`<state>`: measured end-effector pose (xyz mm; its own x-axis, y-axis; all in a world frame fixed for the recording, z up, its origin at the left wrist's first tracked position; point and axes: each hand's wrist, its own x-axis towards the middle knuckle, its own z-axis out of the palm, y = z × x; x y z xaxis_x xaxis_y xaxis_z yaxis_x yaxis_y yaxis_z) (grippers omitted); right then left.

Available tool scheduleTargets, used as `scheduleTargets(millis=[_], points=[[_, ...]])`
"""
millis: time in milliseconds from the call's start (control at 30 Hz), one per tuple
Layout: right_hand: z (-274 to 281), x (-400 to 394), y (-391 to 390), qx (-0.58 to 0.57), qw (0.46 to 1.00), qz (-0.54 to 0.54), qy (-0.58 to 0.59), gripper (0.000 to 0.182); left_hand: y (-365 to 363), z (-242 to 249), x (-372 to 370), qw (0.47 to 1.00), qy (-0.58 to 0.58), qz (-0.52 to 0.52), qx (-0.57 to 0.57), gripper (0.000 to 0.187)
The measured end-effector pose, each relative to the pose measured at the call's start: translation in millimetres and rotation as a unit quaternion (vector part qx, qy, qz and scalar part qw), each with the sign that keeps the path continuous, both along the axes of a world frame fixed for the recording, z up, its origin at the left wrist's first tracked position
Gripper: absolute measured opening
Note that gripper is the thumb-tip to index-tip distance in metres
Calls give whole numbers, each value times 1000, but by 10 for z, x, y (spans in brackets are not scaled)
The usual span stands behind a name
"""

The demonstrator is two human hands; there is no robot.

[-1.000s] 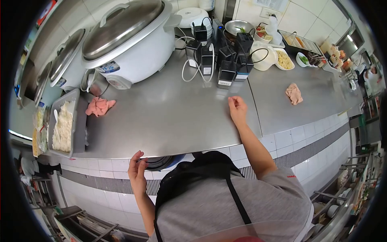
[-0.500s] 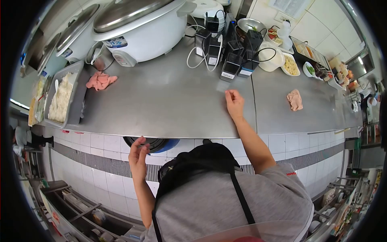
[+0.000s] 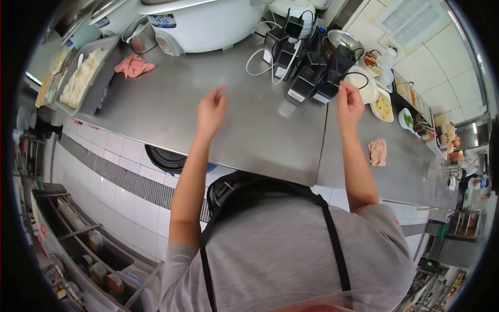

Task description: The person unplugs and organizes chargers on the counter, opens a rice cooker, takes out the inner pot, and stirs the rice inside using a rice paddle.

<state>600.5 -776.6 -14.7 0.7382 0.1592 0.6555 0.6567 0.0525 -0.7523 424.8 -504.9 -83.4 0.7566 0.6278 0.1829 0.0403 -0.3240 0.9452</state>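
On the table [image 3: 244,130] | black boxes [image 3: 303,86] bunched, maybe so cords [image 3: 247,64] reach | right hand [image 3: 351,106] beside them, grip nearly closed, can't tell if holding | left hand [image 3: 211,113] above table, grip half-open, looks empty.

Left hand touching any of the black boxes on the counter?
Apart. The head view shows it: a wide stretch of bare steel counter lies between the left hand and the nearest black boxes.
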Motion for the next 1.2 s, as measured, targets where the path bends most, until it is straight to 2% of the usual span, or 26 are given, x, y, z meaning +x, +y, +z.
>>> scheduleTargets(millis=[67, 133, 167, 233, 400, 467, 633, 700, 800, 900, 933, 1000, 1100, 1200], points=[[-186, -155, -229, -89, 995, -28, 30, 9, -133, 85, 572, 993, -39, 25, 112, 36], [-557, -231, -446, -135, 988, -70, 39, 9, -321, 75, 1064, 991, -88, 25, 102, 47], [-751, -284, -581, -167, 982, -79, 33, 9, -430, 40, 1217, 990, -89, 24, 107, 47], [-1050, -427, -824, -215, 972, -84, 51, 10, -567, 58, 1537, 986, -90, 25, 137, 67], [-1233, -562, -928, -238, 962, -68, 114, 8, -758, 130, 1812, 981, -69, 27, 179, 79], [-1196, -538, -879, -284, 951, -76, 92, 6, -781, 105, 1906, 967, -81, 93, 222, 81], [-1071, -568, -860, -294, 950, -82, 63, 6, -860, 56, 2086, 961, -69, 144, 226, 68], [-1095, -550, -872, -280, 955, -80, 49, 5, -886, 78, 2117, 962, -62, 148, 223, 67], [-1196, -543, -886, -285, 952, -59, 95, 6, -819, -13, 2141, 954, -89, 144, 248, 71], [-1185, -499, -890, -305, 949, -53, 67, 5, -800, 82, 1982, 987, -65, 73, 128, 77], [-1175, -506, -892, -307, 948, -53, 71, 5, -766, 34, 1949, 987, -68, 83, 118, 77], [-1198, -527, -887, -318, 944, -50, 72, 4, -702, -120, 1895, 993, -90, 39, 69, 78], [-1241, -513, -902, -332, 939, -45, 75, 4, -633, -362, 1902, 991, -125, 29, 49, 57], [-1212, -483, -898, -329, 941, -34, 75, 5, -651, -408, 1865, 990, -140, 32, 12, 47]])
